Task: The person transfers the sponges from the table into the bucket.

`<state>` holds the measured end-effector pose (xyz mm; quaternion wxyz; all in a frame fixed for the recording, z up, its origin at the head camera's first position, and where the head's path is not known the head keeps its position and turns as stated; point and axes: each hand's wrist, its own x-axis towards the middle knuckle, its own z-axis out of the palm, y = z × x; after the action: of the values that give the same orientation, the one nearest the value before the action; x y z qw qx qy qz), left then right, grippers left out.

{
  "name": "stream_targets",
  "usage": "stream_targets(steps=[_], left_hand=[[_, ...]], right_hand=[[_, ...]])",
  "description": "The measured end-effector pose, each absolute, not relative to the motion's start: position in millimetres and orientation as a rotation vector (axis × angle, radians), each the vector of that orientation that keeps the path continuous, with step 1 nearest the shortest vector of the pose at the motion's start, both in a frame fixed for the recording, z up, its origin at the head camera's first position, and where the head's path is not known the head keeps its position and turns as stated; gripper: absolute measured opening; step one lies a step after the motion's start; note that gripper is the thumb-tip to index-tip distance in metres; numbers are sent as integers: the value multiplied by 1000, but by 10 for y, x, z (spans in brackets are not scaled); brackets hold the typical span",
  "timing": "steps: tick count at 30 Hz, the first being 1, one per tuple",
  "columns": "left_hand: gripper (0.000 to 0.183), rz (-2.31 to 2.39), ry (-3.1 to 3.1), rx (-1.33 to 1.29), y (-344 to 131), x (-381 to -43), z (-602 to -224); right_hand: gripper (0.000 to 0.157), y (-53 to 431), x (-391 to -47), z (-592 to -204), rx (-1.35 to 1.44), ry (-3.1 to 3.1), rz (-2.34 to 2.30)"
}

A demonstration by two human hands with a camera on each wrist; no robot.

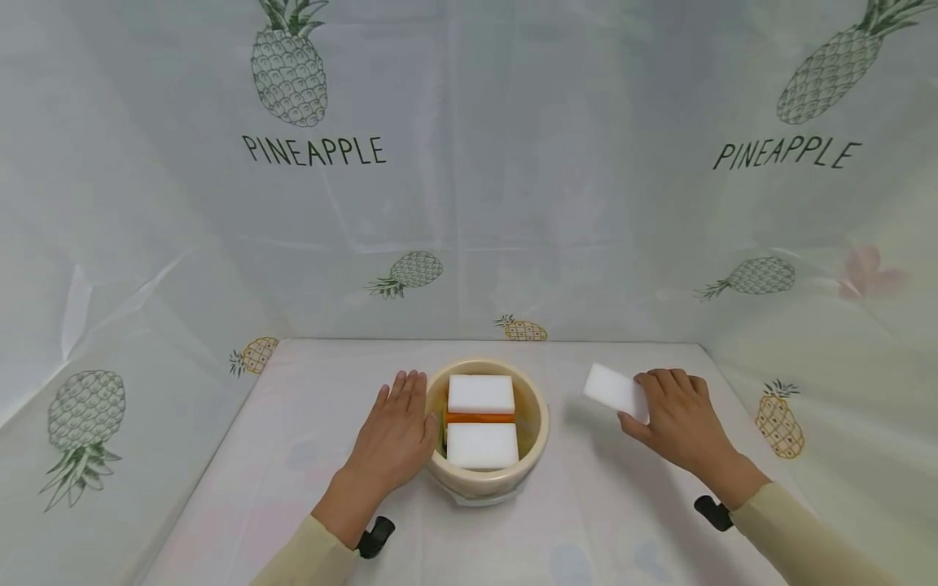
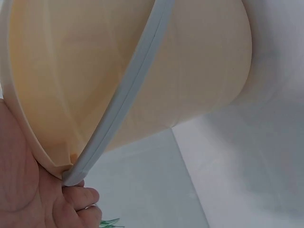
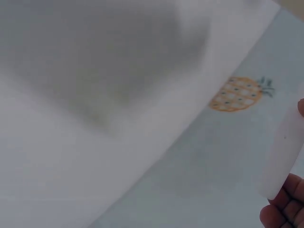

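A round cream bucket (image 1: 541, 439) stands in the middle of the table. Its grey carrying handle (image 2: 126, 88) hangs down the side in the left wrist view. Two white sponge blocks, a far one (image 1: 480, 394) and a near one (image 1: 481, 445), lie inside with an orange strip (image 1: 479, 418) between them. My left hand (image 1: 393, 439) rests against the bucket's left rim, fingers straight and pointing away from me, beside the handle's pivot. Off to the right, my right hand (image 1: 677, 419) pinches another white sponge block (image 1: 612, 387) above the table, between thumb and fingers.
The table (image 1: 330, 496) has a pale cover and meets a back wall of pineapple-printed sheeting (image 1: 498, 195). Similar sheeting rises along both sides. Black wrist mounts (image 1: 377, 537) sit at the cuffs of the beige sleeves (image 1: 311, 557).
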<state>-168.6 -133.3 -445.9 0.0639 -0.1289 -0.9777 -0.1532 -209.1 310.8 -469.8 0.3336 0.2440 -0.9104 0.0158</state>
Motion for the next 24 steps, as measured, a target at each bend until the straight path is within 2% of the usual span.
stream_targets(steps=[7,12,18,24], left_hand=[[65,-450,-2961,-393,-1318,-1692,-4458],[65,-450,-2954,-381,-1321,-1696,-4460],[65,-462,-2954,-380,-1320,-1699,-4460],[65,-483,-2956,-382,-1314,-1682,-4449]], right_hand=[[61,2695,-2116,-4319,666,-2357,130],[60,2189,-2019,-4104,727,-2407,224],[60,1677,-1854,-4063,883,-2522,187],[57,1391,-1775,-4118,1035,-2572,125]])
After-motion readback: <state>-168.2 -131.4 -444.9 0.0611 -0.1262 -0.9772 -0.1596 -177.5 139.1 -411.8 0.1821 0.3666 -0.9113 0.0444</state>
